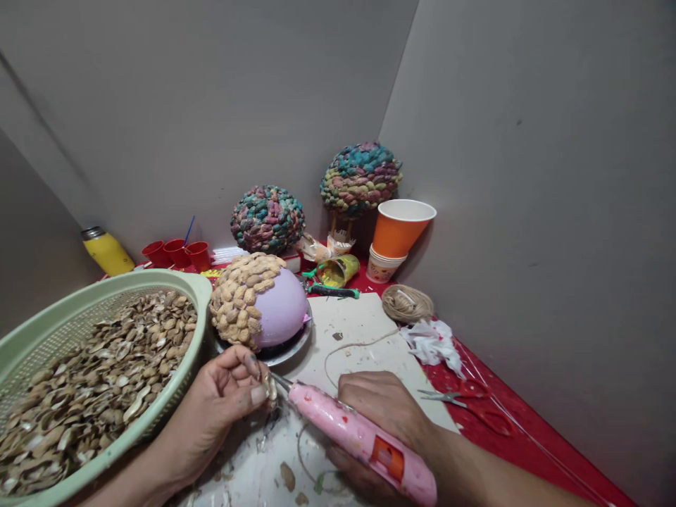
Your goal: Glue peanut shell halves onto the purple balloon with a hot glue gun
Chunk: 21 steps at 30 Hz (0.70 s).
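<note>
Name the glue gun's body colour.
The glue gun has a pink body; the head view shows it best.

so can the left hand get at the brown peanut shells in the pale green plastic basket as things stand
Probably yes: the left hand is close beside the basket, and nothing covers the peanut shells, though it may first need to release the pinched shell piece.

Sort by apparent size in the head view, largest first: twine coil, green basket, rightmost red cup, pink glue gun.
Green basket, partly out of frame
Pink glue gun
Twine coil
Rightmost red cup
</note>
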{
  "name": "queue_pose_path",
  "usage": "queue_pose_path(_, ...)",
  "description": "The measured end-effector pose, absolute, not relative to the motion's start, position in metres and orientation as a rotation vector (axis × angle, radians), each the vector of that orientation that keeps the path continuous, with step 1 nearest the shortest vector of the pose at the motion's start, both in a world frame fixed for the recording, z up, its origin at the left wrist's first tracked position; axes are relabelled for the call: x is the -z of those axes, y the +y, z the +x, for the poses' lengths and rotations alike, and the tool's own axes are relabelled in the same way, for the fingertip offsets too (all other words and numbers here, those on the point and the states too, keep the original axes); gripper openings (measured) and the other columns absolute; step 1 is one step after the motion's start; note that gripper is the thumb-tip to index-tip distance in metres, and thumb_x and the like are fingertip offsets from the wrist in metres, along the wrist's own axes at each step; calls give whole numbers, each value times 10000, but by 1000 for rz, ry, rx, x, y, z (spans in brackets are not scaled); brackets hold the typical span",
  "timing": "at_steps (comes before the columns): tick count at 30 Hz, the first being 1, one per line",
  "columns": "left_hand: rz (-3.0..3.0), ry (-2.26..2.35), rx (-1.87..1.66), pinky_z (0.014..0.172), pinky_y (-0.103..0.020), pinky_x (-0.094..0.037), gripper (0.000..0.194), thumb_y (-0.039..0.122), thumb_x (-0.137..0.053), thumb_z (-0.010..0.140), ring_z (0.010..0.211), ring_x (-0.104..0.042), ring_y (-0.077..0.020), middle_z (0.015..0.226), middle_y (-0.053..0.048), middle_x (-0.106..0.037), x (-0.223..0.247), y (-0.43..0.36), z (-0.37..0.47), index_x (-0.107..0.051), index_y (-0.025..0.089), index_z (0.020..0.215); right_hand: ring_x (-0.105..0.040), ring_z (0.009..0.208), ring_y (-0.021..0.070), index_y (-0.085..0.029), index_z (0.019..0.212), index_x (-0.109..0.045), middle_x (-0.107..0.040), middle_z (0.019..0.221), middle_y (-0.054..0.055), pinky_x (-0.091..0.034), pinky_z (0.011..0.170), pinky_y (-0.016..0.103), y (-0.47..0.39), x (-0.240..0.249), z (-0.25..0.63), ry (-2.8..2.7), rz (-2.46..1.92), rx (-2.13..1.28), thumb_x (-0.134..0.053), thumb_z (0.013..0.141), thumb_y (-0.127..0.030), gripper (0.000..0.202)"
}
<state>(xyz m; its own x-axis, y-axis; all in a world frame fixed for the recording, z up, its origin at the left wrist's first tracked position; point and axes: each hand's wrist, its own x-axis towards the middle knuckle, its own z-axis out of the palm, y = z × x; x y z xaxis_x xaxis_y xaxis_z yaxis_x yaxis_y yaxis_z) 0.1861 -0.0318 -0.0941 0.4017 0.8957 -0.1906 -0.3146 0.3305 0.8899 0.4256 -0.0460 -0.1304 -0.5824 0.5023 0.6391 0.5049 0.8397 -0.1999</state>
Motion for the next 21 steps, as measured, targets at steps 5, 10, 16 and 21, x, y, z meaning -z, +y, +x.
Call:
queue_pose_path(5,881,766,-907,639,-222,-432,277,240,-814,736,661,-528,-93,784,11,-611,95,-32,186,-561,174,826,-347,498,118,-219,667,-435,-427,574,-45,-226,500,297,-46,126,423,-2286,-735,-18,-487,936,-385,320)
queue_pose_path(10,883,767,-921,651,-233,-440,272,233,-811,738,670,-542,-103,783,5,-611,92,-33,187,-561,172,825,-358,500,120,-220,672,-424,-428,574,-43,-238,508,301,-48,122,424,-2302,-740,-5,-462,953,-376,324)
queue_pose_path(16,888,792,-920,661,-234,-444,279,248,-814,733,679,-544,-107,792,4,-612,89,-33,187,-560,172,821,-344,510,122,-219,668,-418,-423,583,-42,-231,516,302,-49,125,426,-2313,-756,-8,-475,942,-377,321)
queue_pose_path(21,883,799,-944,671,-228,-451,275,244,-820,728,680,-541,-102,783,8,-613,88,-33,187,-575,172,829,-329,499,123,-221,658,-425,-420,577,-42,-226,513,303,-48,125,425,-2318,-756,-1,-462,950,-400,345)
